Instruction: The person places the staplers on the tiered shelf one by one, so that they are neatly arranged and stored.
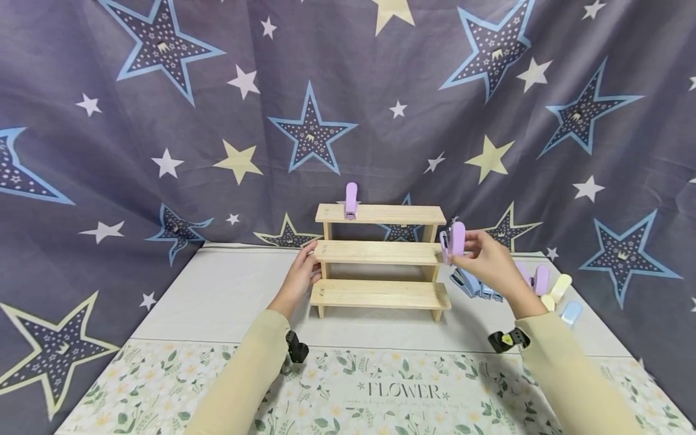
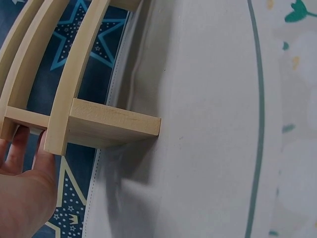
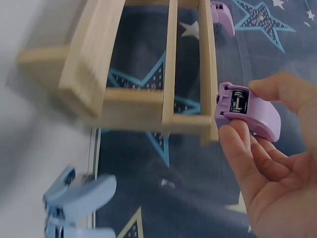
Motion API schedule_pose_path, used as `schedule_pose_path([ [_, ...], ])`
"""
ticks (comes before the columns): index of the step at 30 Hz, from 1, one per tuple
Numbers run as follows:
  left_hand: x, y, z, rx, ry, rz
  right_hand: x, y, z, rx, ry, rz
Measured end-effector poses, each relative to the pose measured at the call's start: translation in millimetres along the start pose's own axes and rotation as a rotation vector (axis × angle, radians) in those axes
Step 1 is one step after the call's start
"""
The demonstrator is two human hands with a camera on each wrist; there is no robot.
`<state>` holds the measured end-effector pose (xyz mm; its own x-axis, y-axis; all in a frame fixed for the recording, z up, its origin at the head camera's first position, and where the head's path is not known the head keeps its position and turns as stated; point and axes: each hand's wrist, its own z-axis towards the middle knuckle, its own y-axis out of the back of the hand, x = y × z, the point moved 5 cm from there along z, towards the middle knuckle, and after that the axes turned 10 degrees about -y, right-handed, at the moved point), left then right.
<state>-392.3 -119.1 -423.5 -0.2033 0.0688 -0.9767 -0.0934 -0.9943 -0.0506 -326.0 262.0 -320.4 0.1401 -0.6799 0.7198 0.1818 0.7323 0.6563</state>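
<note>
A three-tier wooden shelf (image 1: 379,252) stands on the table. My left hand (image 1: 301,273) grips its left end at the middle tier; in the left wrist view those fingers (image 2: 17,151) reach around and under the boards. Beside the shelf's right end, my right hand (image 1: 486,260) pinches a purple mini stapler (image 1: 457,239) between thumb and fingers. The right wrist view shows the same stapler (image 3: 250,113) close to the end of the top board, with a dark inner part facing the shelf. Another purple mini stapler (image 1: 351,200) stands on the top tier, left of centre.
Blue mini staplers (image 1: 472,284) lie on the table right of the shelf, partly behind my right hand. Farther right are a purple stapler (image 1: 541,279), a yellow one (image 1: 560,287) and a blue one (image 1: 571,312). A star-patterned curtain (image 1: 380,139) hangs behind.
</note>
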Motion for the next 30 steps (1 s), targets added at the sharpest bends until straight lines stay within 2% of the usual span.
schedule_pose_path([
  [4, -1.3, -1.2, -2.4, -0.010, -0.012, 0.011, 13, -13, 9.8, -0.002, 0.006, 0.024],
  [11, -0.9, -1.0, -3.4, -0.032, -0.016, 0.087, 33, -37, 29.2, -0.004, 0.003, 0.101],
  [19, -6.9, -2.6, -5.4, -0.024, -0.016, 0.067, 57, -62, 47.2, -0.021, 0.025, 0.151],
  [23, -7.4, -2.8, -4.8, -0.023, -0.018, 0.065, 67, -72, 53.0, -0.023, 0.036, 0.170],
  [24, -3.6, -2.1, -3.0, -0.028, -0.025, 0.069, 69, -75, 55.2, -0.022, 0.037, 0.175],
  [30, -4.8, -2.4, -2.4, -0.019, -0.027, 0.059, 80, -81, 70.2, -0.008, 0.005, 0.169],
])
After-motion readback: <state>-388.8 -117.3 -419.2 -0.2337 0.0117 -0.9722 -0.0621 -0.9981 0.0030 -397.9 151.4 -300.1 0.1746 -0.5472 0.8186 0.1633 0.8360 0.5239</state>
